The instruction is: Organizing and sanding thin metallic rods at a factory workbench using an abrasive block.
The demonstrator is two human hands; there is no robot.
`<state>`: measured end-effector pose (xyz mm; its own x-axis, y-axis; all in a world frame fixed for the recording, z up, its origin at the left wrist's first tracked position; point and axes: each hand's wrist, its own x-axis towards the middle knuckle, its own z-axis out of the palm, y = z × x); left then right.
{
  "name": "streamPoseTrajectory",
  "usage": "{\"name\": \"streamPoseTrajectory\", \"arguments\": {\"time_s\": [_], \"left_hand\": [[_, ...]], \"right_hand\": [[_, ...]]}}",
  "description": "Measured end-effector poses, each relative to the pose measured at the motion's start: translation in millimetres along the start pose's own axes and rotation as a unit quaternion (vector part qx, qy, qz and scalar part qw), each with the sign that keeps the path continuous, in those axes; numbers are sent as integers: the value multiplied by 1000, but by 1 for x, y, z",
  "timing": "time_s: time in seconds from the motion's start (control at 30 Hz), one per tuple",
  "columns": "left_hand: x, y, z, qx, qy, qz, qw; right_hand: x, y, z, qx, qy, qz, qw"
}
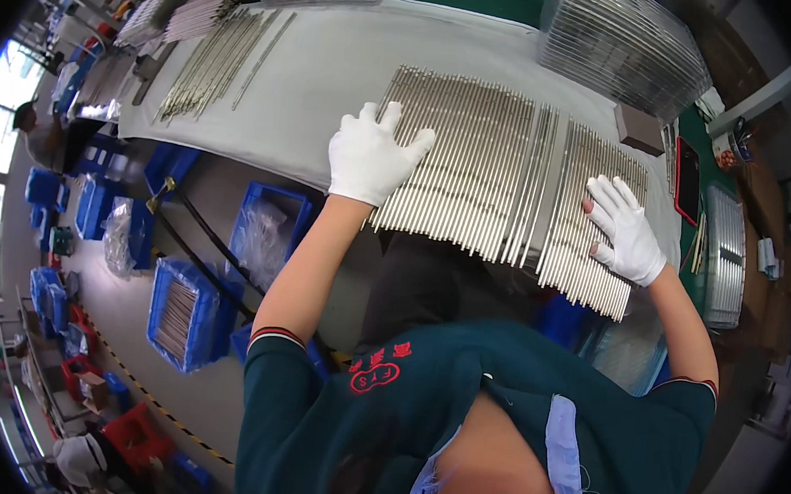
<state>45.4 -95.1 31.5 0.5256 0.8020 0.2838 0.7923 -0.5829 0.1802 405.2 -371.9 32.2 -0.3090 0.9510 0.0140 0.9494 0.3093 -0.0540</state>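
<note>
A wide row of thin silver metal rods [458,159] lies side by side on the table, their near ends reaching past its front edge. Beyond a gap holding a few loose rods [532,183], a narrower group of rods [593,221] lies to the right. My left hand [373,152], in a white glove, rests at the left edge of the wide row with its fingers spread. On the right group lies my right hand [627,233], gloved too, its fingers stretched out flat and some bare fingertips showing. Neither hand grips a rod.
More rods [215,66] lie spread at the table's far left. Clear plastic trays [620,46] are stacked at the back right, near a brown block [639,129] and a red-edged phone [688,180]. Blue crates [188,314] stand on the floor at left. People are farther off at left.
</note>
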Motion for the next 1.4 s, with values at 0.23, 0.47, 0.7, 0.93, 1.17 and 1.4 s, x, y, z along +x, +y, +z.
{"name": "streamPoseTrajectory", "arguments": {"time_s": [0.23, 0.47, 0.7, 0.93, 1.17, 1.4], "left_hand": [[-7, 29, 8, -38, 7, -1, 999], [-4, 28, 18, 2, -10, 54, 999], [2, -11, 36, 57, 21, 149, 987], [11, -54, 33, 82, -12, 116, 990], [2, -8, 34, -6, 1, 211, 977], [-48, -9, -11, -115, -20, 305, 945]], "right_hand": [[3, -1, -4, -4, -8, 5, 1000], [52, -34, -10, 26, 1, -20, 999], [205, -75, 12, 19, 17, -85, 996], [257, -86, 20, 30, 29, -105, 994], [203, -78, 15, 44, 33, -85, 995], [213, -20, -6, 491, 133, 61, 859]]}}
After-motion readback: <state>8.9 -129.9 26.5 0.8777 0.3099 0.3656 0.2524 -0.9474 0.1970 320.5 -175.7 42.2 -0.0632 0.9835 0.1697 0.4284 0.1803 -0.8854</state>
